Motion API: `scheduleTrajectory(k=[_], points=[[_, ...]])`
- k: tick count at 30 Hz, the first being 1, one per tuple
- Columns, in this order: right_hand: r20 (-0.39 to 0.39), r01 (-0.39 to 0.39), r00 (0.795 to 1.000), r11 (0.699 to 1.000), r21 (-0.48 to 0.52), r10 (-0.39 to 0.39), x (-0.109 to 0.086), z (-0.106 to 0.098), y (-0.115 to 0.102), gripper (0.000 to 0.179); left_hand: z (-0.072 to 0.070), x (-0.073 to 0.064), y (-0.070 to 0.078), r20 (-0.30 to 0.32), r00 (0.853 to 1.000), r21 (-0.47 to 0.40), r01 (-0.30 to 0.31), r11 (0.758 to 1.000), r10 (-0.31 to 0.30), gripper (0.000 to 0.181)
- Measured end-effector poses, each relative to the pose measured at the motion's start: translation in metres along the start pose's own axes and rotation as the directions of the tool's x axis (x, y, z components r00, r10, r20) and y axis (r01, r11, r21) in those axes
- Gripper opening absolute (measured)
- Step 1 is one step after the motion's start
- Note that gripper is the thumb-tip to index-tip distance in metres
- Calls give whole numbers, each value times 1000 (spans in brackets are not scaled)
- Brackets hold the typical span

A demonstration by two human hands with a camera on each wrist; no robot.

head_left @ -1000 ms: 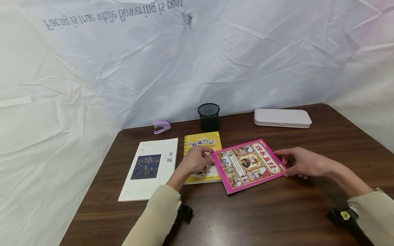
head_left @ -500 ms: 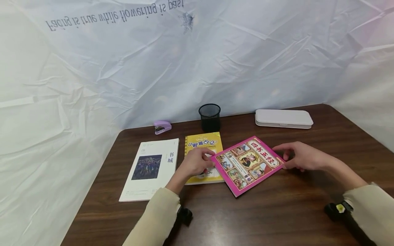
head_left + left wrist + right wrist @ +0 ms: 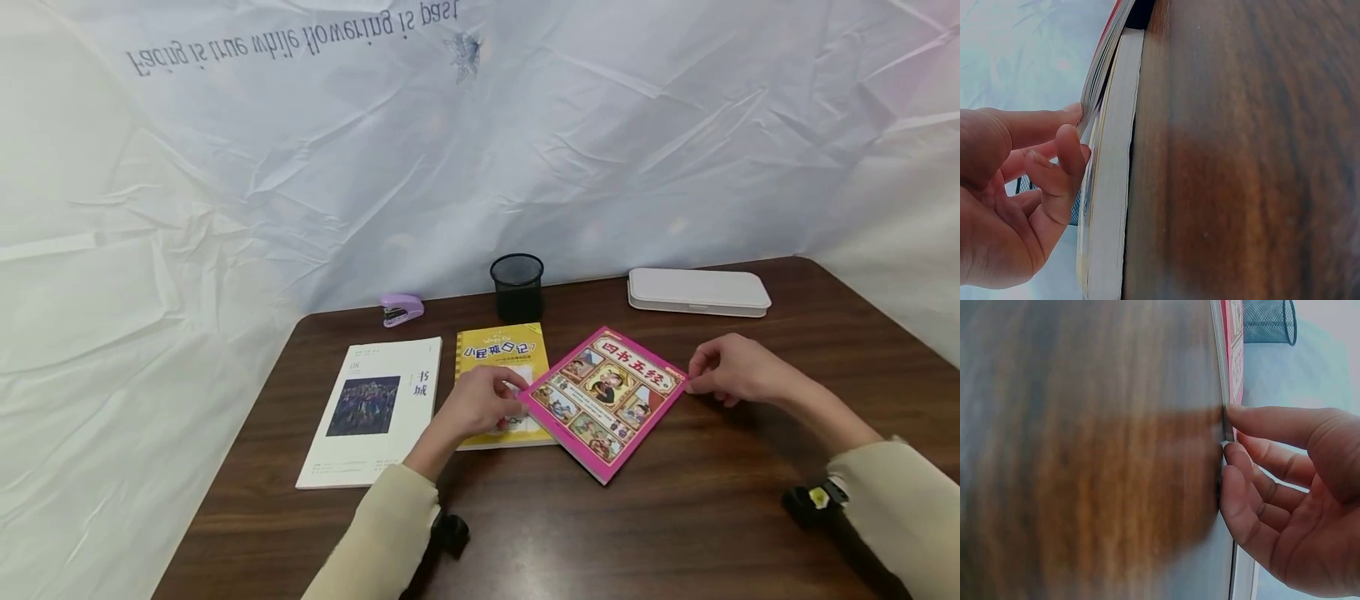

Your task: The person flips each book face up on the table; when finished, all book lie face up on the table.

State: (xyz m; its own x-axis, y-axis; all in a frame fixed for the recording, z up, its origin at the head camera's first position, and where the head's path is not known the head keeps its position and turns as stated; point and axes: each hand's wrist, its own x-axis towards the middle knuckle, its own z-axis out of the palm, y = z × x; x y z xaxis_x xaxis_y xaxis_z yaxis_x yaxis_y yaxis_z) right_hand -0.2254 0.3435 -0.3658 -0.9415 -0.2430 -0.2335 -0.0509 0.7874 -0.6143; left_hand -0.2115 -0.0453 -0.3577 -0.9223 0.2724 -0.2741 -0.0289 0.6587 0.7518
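Note:
A pink-bordered picture book (image 3: 604, 402) lies turned at an angle in the head view, its left corner over a yellow book (image 3: 525, 350). My left hand (image 3: 482, 402) pinches that left corner, covering part of the yellow cover. At the opposite corner, thumb and fingers of my right hand (image 3: 737, 368) pinch the pink book. The left wrist view has the thumb of the left hand (image 3: 1019, 187) at the pages' edge, which slant up off the thicker yellow book (image 3: 1110, 181). In the right wrist view the right hand (image 3: 1297, 487) holds the pink book's edge close over the tabletop.
A white book (image 3: 369, 408) lies left of the yellow one. Along the back of the brown table (image 3: 570, 550) stand a purple stapler (image 3: 402, 309), a black mesh pen holder (image 3: 517, 292) and a white case (image 3: 697, 292). A pale cloth (image 3: 450, 167) hangs behind.
The pink book has turned counterclockwise, its title now facing more upright. My right hand has moved away from me with its corner, while the left hand stays nearly in place.

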Motion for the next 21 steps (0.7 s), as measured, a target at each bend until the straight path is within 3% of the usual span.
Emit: scheduleTrajectory(k=[7,21], points=[[-28,-23,999,1000,8,23,4,1,-1,16,1,-1,-1,14,1000,-2,-14,1000,14,25],[-59,-37,998,999,35,39,6,3,-2,30,4,-4,0,21,999,4,-47,999,47,21]])
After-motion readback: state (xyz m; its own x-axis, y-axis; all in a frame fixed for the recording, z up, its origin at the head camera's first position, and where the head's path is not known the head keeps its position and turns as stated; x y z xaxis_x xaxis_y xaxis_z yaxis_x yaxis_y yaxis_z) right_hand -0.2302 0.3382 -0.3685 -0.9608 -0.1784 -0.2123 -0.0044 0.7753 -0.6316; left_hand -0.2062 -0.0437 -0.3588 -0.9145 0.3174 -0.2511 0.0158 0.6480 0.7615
